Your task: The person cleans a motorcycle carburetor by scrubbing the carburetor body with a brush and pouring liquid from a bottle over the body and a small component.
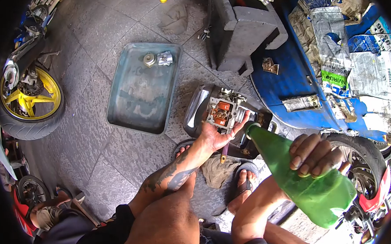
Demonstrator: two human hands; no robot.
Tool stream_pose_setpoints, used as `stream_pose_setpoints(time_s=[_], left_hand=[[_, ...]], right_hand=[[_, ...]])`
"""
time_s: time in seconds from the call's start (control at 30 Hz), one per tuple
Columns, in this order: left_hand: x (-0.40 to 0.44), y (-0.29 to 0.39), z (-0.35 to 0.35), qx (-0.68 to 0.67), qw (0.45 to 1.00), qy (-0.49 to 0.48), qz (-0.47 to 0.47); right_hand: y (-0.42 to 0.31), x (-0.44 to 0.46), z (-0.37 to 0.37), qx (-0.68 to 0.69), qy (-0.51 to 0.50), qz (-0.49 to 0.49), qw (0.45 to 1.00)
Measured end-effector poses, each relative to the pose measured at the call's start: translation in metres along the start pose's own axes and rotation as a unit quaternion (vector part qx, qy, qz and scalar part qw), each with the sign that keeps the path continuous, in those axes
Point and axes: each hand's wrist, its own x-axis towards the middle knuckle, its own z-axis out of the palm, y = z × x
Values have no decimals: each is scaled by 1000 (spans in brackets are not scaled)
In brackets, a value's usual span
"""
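Note:
My left hand [216,136], palm up, supports a metal carburetor [223,111] with two orange-brown floats facing up. My right hand [314,155] is wrapped round a crumpled green plastic bottle [286,161]. The bottle is tilted, its open mouth pointing left, close beside the fingers of my left hand and the carburetor. I cannot make out any liquid leaving it. Below them stands a dark container [250,152] with metal parts inside, and a brownish handle [224,153] sticks out near its front. A shiny rounded metal piece [197,108] shows left of the carburetor.
A grey-blue tray [115,113] on the tiled floor holds two small metal parts [157,59]. Rags [216,171] lie on the floor. A grey stand [248,35] and a blue surface with torn wrappers [331,48] are to the right. Motorcycle wheels [31,102] flank both sides.

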Motion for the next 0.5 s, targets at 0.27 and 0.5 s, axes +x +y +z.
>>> stream_pose_setpoints(time_s=[0.27,0.5], left_hand=[[1,-12,14,75,994,38,71],[-5,-6,4,52,993,84,60]], right_hand=[[22,-20,-12,7,58,0,998],[20,-20,-27,-3,84,-26,996]])
